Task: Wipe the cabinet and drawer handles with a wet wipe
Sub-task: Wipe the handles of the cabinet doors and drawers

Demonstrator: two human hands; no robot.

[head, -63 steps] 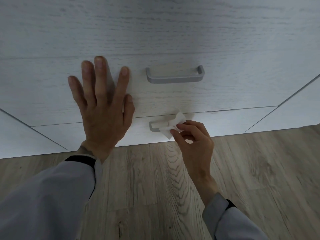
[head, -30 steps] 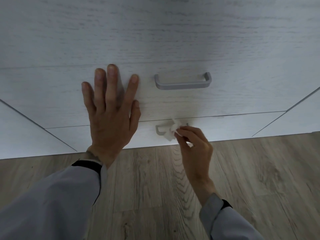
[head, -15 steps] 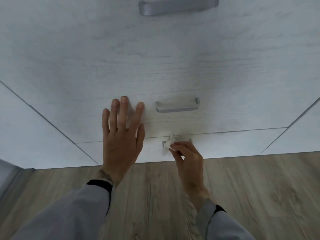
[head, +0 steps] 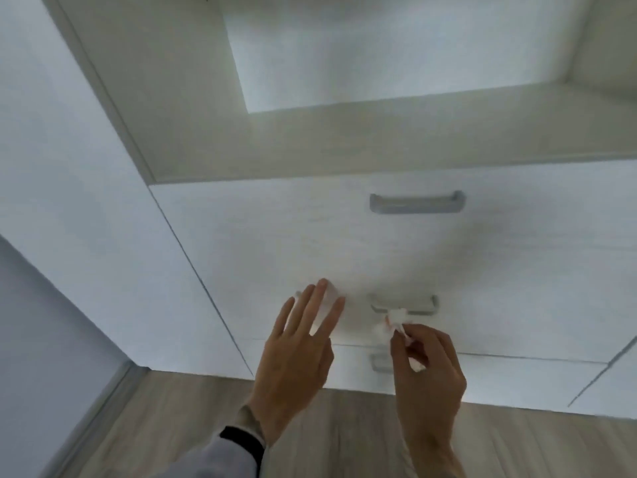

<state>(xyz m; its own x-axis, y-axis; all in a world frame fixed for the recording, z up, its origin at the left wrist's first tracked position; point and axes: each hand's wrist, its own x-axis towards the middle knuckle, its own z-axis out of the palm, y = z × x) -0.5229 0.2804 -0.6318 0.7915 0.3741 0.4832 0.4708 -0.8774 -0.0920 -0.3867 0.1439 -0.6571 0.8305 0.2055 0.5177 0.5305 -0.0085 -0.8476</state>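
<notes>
Wipe (head: 396, 317) moved up to middle handle (head: 418, 307) (pinched), above right hand (head: 429, 370)

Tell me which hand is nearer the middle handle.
Right. The right hand is just below the middle handle, its wipe touching it; the left hand is off to its left.

- A crumpled white wet wipe (head: 396, 319) sits against the middle handle (head: 418, 304), a grey horizontal bar.
- The top handle (head: 417, 204), a like grey bar, is well above.
- The bottom handle (head: 379, 363) is below, partly hidden.
</notes>
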